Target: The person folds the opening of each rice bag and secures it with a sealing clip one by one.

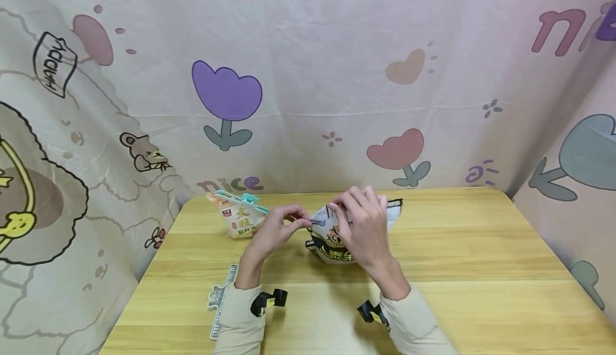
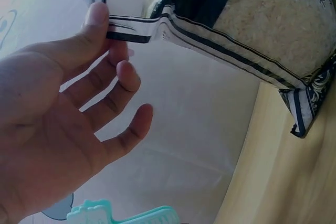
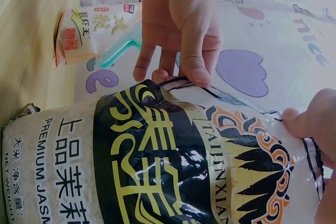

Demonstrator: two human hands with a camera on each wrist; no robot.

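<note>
A rice bag with a black and gold label stands on the table, its top raised between both hands. My left hand pinches the bag's left side edge near the top between thumb and fingers. In the left wrist view the other fingers of that hand hang apart below the edge. My right hand grips the top of the bag from the right, covering part of it. The right wrist view shows the right thumb against the bag's upper part; the remaining right fingers are hidden there.
Behind my left hand stands a second rice bag, with a teal sealing clip across its top. A grey sealing clip lies on the wooden table beside my left forearm. A printed cloth hangs behind the table.
</note>
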